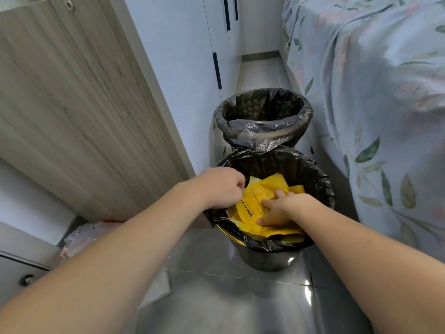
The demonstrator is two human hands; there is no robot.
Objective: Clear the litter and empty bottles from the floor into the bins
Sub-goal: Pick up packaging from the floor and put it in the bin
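Grey glossy floor tiles [240, 297] run down a narrow passage between a wood-grain cabinet side [72, 104] and a bed draped in a pale leaf-print cover [373, 92], and the two bins stand in that passage one behind the other. Lying in the mouth of the near bin [272, 259] is a crumpled yellow plastic bag [252, 208], printed with dark lettering that is too creased and turned to read. The right hand [284, 208] presses down on the yellow bag with fingers spread and mostly straight, thumb toward the near rim. The left hand [219, 189] is at the bin's left rim with its fingers curled; they appear to pinch the edge of the black liner [320, 179], though the fingertips are hidden and I cannot tell for sure. The far bin [263, 116] touches or stands just behind the near one, lined with a grey-black bag folded over its rim, and nothing shows inside it. Beyond it, white cupboard doors [183, 56] with dark vertical handles line the left wall. At lower left, beside a white drawer front with a round knob, a clear plastic bag [84, 235] with a trace of red lies on the floor, partly hidden behind the left forearm.
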